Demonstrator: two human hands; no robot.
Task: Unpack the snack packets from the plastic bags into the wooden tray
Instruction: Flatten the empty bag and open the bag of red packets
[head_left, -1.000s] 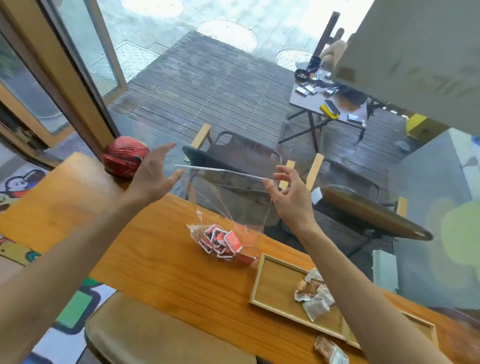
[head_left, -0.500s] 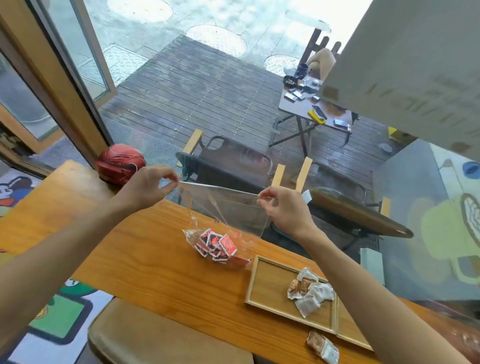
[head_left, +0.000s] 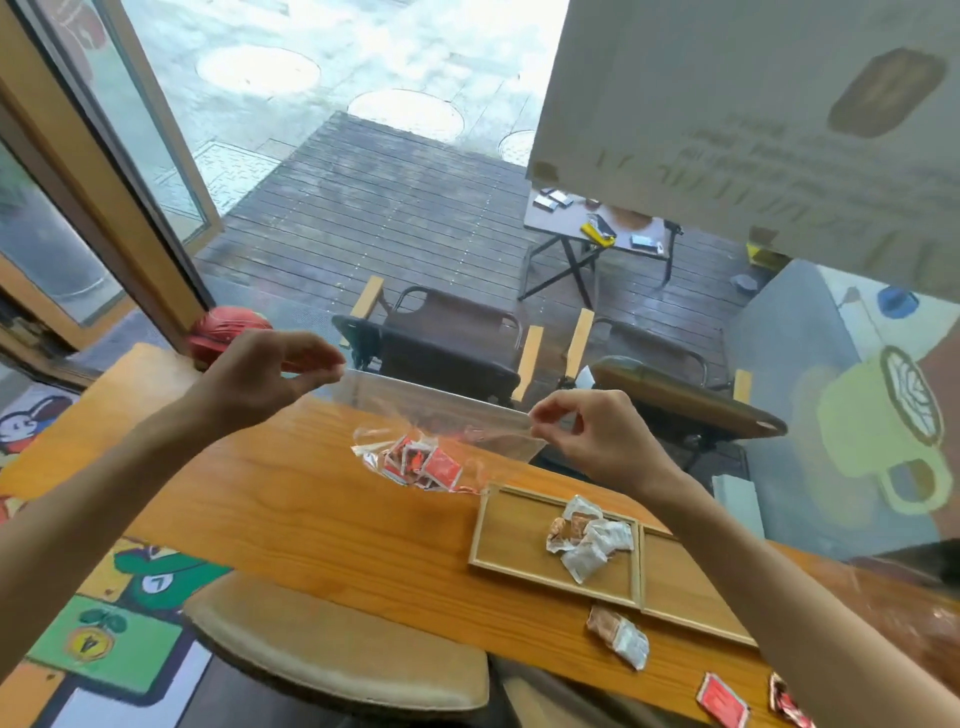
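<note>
A clear plastic bag (head_left: 441, 415) hangs over the wooden counter, its top edge stretched between my hands. My left hand (head_left: 265, 379) pinches the bag's left corner and my right hand (head_left: 587, 436) pinches its right corner. Several red snack packets (head_left: 423, 465) lie in the bottom of the bag, resting on the counter. To the right sits the wooden tray (head_left: 514, 535) with two compartments. Its left compartment holds a few white and brown snack packets (head_left: 587, 540). The right compartment is partly hidden by my right forearm.
A loose white and brown packet (head_left: 618, 636) lies on the counter (head_left: 291, 514) in front of the tray, and red packets (head_left: 722, 699) lie near its front right edge. A red helmet (head_left: 228, 325) sits at the counter's far left. A padded stool (head_left: 332, 644) stands below.
My left hand has gone from open beside the bag to pinching its corner. Both hands have lowered the bag's top edge closer to the counter.
</note>
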